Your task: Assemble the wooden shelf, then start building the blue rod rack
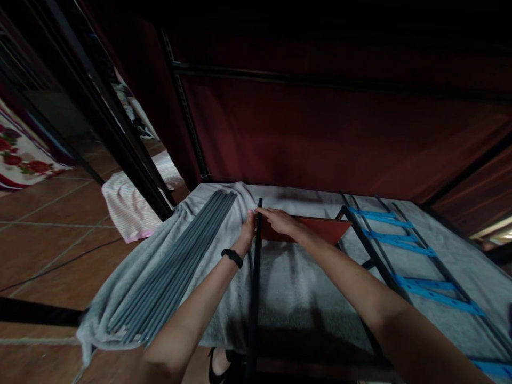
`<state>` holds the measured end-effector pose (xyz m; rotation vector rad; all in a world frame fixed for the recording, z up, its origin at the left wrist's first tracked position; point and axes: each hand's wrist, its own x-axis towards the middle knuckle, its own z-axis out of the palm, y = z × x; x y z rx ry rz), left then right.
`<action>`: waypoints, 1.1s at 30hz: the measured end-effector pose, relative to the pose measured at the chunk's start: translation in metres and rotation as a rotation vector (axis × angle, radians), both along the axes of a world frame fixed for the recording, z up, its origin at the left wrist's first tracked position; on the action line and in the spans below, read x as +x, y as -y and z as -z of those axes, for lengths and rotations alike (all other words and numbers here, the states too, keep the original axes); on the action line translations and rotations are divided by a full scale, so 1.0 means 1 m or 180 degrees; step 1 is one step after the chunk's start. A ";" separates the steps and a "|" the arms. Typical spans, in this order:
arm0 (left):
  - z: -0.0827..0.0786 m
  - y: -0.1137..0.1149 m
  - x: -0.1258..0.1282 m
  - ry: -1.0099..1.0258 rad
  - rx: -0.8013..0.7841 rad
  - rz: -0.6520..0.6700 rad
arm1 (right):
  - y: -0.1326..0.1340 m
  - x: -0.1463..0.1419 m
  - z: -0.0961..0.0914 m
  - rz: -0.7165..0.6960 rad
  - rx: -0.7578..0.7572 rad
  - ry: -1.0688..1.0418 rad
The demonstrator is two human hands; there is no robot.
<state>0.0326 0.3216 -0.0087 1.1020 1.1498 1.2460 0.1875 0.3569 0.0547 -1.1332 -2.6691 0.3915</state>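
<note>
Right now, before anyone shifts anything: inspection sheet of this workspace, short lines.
Surface: grey towel over a raised flat top, rumpled at the left.
Things in hand: black bar running from the hands toward the camera; red-brown panel beside its far end.
Clutter: bundle of grey rods on the left; black frame with blue rungs on the right.
Grips: left hand against the bar's far end; right hand fingertips on it, over the panel; closure unclear.
Cables: thin dark line on the floor, possibly a cable.
Surroundings: dark red fabric wall, tiled floor, pink striped cloth.
</note>
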 end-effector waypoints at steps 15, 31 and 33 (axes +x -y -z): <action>0.070 0.111 -0.083 -0.2513 0.0839 0.0259 | 0.016 -0.005 -0.002 0.0479 0.0252 0.0202; -0.001 0.020 -0.065 -0.0840 0.0535 -0.0535 | 0.017 -0.002 -0.001 0.0454 0.0294 0.0242; -0.009 0.010 -0.055 -0.1036 0.0704 -0.0533 | 0.018 -0.002 -0.002 0.0463 0.0278 0.0235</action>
